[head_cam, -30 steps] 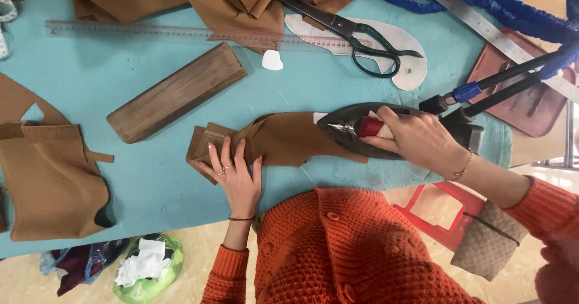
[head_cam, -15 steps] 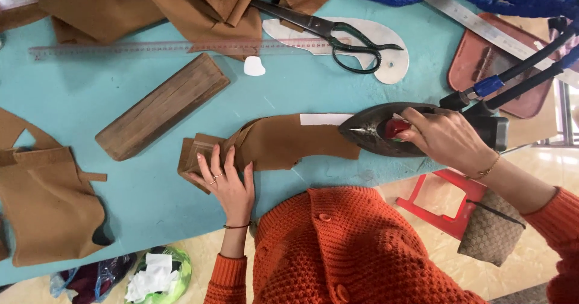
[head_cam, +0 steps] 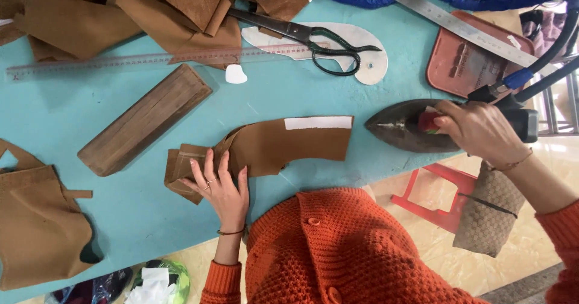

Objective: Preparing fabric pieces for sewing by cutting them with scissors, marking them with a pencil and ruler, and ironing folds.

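Left hand [head_cam: 220, 186]: yours, flat and open, fingers spread, pressing the folded left end of the suede piece [head_cam: 283, 147]. Nothing is gripped.

Right hand [head_cam: 479, 129]: yours, closed round the red handle of the iron [head_cam: 404, 125]. The iron sits on the table [head_cam: 313, 99], its tip pointing left, just beside the suede piece's right edge and apart from it.

Suede piece: brown, lying near the table's near edge, directly in front of you. A white strip [head_cam: 318, 122] runs along its upper right edge.

Wood block [head_cam: 145, 120]: slanted, just left of the suede piece, with a narrow gap between them.

Clear ruler [head_cam: 120, 61]: lies across the far side, partly under the suede heap [head_cam: 175, 8].

Scissors [head_cam: 313, 41]: rest on a white curve template [head_cam: 362, 50], well beyond the suede piece.

Metal ruler [head_cam: 446, 20] and red tray [head_cam: 467, 60]: far right, behind the iron.

Suede panel [head_cam: 36, 225]: far left, at the near edge.

Open room: bare blue table between the suede piece and the scissors, and between the block and the panel.
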